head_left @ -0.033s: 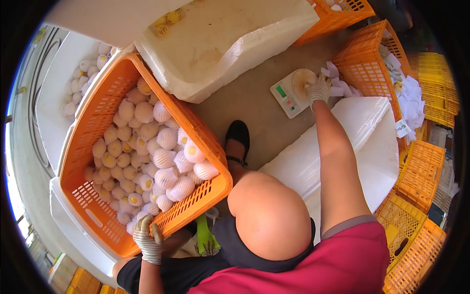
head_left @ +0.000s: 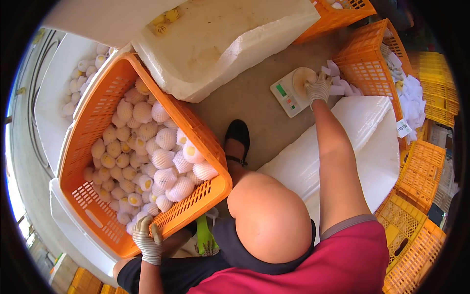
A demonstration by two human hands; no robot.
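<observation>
A tilted orange plastic crate (head_left: pixel 183 115) on the left holds many round fruits (head_left: pixel 165 179), wrapped in white foam nets with yellowish skin showing through. My left hand (head_left: pixel 148 240), in a striped white glove, has its fingers curled over the crate's near rim. Far to the right, my gloved right hand (head_left: pixel 319 88) reaches to a white digital scale (head_left: pixel 289 108) on the floor. Its fingers are bent at the edge of the round weighing plate (head_left: pixel 297 85), against a small pale object that I cannot make out.
White foam slips (head_left: pixel 347 89) lie beside the scale. Behind them an orange crate (head_left: pixel 367 63) holds more white foam pieces (head_left: pixel 411 100). A foam box (head_left: pixel 196 78) stands at the back, a white foam slab (head_left: pixel 362 132) under my right arm. Yellow crates (head_left: pixel 399 225) line the right side.
</observation>
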